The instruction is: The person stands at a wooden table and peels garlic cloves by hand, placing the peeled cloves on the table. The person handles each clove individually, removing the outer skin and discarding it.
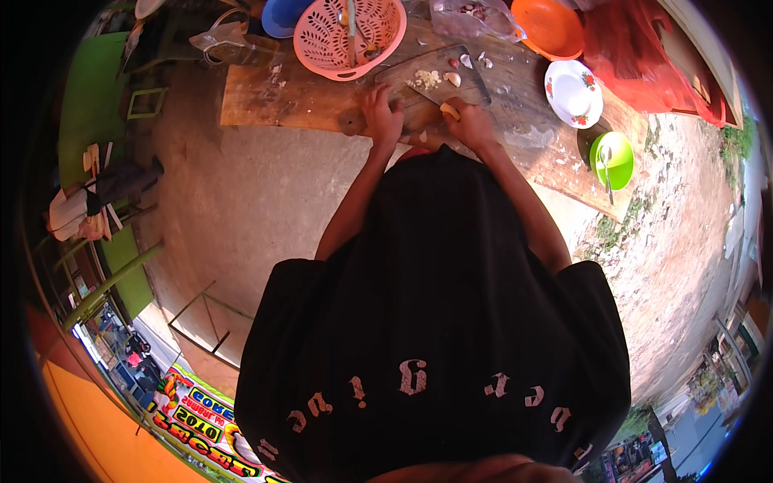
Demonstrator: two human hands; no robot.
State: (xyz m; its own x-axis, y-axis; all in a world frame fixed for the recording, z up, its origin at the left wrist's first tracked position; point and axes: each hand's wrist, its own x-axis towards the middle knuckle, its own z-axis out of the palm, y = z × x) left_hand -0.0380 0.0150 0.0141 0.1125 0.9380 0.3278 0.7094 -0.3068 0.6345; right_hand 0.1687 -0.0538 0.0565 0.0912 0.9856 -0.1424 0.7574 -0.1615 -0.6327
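Observation:
My right hand (471, 125) is closed on the orange handle of a kitchen knife (450, 111), whose blade lies low over a dark cutting board (474, 69). Near the blade tip is a small heap of chopped garlic (425, 79). A whole garlic clove (452, 78) and a small red shallot (453, 63) sit beside it, with pale peels (465, 60) close by. At the board's left edge, my left hand (384, 115) rests with its fingers apart and nothing visible in it.
Around the board on the wooden table (272, 105) stand a pink perforated basket (395, 36), a plastic bag of shallots (444, 21), an orange plate (551, 27), a white floral plate (574, 93) and a green bowl (622, 163) with a spoon. A person (75, 211) is at the far left.

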